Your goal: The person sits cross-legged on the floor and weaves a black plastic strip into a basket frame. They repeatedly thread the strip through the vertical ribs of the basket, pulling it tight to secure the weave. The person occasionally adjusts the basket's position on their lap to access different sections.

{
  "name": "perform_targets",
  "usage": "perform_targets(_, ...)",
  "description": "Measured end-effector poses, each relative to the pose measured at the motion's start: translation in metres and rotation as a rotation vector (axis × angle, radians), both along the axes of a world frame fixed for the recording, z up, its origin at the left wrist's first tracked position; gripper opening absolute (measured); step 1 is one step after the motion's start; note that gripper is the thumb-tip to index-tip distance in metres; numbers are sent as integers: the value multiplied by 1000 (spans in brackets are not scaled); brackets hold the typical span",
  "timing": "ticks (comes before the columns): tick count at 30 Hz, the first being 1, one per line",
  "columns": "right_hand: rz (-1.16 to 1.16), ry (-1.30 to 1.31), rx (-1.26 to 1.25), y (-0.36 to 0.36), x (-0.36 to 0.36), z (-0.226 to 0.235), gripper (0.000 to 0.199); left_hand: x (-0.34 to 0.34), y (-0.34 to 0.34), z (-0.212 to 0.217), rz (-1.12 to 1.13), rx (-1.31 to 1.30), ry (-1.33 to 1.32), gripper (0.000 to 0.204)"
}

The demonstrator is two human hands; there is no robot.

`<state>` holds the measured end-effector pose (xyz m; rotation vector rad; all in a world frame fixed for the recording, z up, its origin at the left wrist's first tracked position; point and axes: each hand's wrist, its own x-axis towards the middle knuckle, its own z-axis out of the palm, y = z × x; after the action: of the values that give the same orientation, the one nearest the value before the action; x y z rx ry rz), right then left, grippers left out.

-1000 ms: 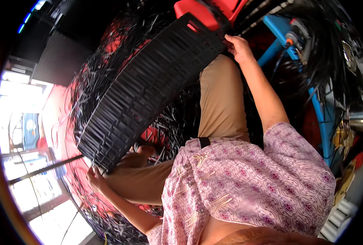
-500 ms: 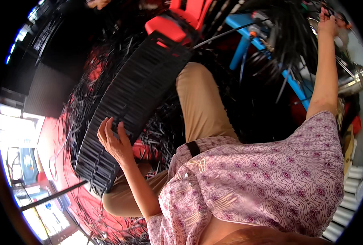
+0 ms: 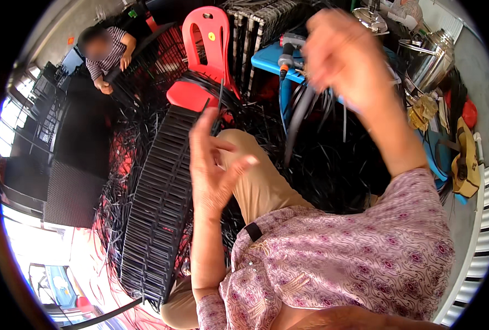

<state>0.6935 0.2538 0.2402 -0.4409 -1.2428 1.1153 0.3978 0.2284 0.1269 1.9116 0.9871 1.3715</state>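
A long black panel (image 3: 156, 203), woven from flat strips over a frame, leans slantwise across my lap and left side. My left hand (image 3: 208, 170) hovers over its right edge with fingers and thumb apart. Thin black strip ends stick up behind its fingertips; contact with them cannot be made out. Raised at the upper right, my right hand (image 3: 340, 55) is smeared by motion, its fingers curled. A blurred black strip (image 3: 300, 124) hangs down from its fingertips and appears to be held there.
Beyond the panel stands a red plastic chair (image 3: 203, 55) with strips on its seat. A blue stool (image 3: 269, 61) carries a corded power tool (image 3: 287, 54). Loose black strips (image 3: 321, 159) cover the floor. A metal pot (image 3: 434, 58) is at right. Another person (image 3: 109, 55) works at far left.
My right hand has swung inward from the far upper right, with a strip trailing from it. My left hand has risen off the panel's lower part. The view has turned.
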Motion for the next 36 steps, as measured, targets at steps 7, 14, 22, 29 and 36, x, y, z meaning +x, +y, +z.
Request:
perform_targets(7,261,22,-45,8,-133,-84,41,3,-41,-14,-277,-603,-294,15)
perform_targets(14,958,-553,-336,-33,-155,-161,53,-80,-27,-7,303,-40,-806,30)
perform_targets(22,516,-409,-509,-40,-141,-214,29,-203,-72,-23,327,115,-895,29)
perform_targets(29,578,337,-692,-44,-28,-274,29,-120,-69,-46,348,-272,-229,42)
perform_targets(36,-401,428,-1068,-236,301,-429,19,-105,-52,-40,402,-433,-210,39)
